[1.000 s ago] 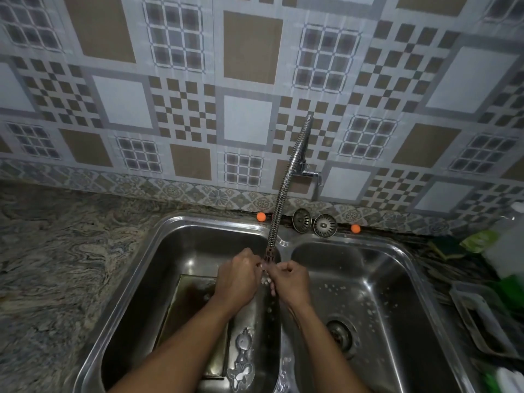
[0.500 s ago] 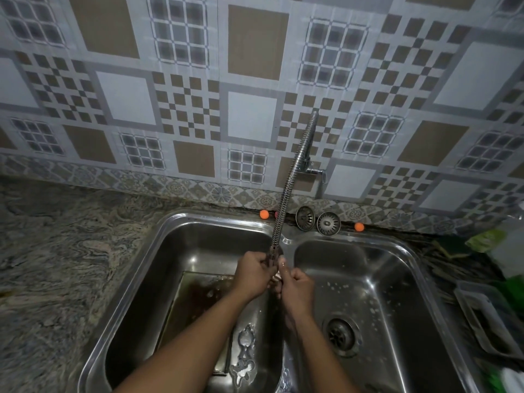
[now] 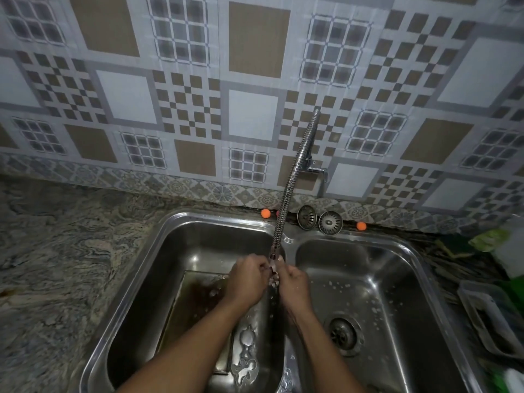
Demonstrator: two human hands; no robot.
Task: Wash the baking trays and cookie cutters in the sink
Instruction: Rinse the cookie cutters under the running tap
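Observation:
Over the divider of a steel double sink [image 3: 158, 251], my left hand [image 3: 248, 279] and my right hand [image 3: 295, 285] meet just under the nozzle of a flexible faucet hose [image 3: 292, 180]. Both hands pinch a small shiny piece [image 3: 273, 276], apparently a cookie cutter, in the running water; fingers hide most of it. A baking tray [image 3: 195, 302] with brown residue lies flat in the left basin. Beside the tray, near the divider, lie two metal cookie cutters [image 3: 246, 338] [image 3: 243, 367].
Two drain strainers [image 3: 306, 217] [image 3: 330, 222] and orange balls [image 3: 265, 213] sit on the ledge behind the sink. The right basin has a drain [image 3: 341, 333] and soap flecks. A plastic container [image 3: 487, 316] and green packaging [image 3: 487, 239] crowd the right counter. Granite counter [image 3: 56, 265] lies left.
Both hands have stayed under the nozzle, with the fingers shifting slightly around the small piece. The tray and the cutters in the left basin have not moved.

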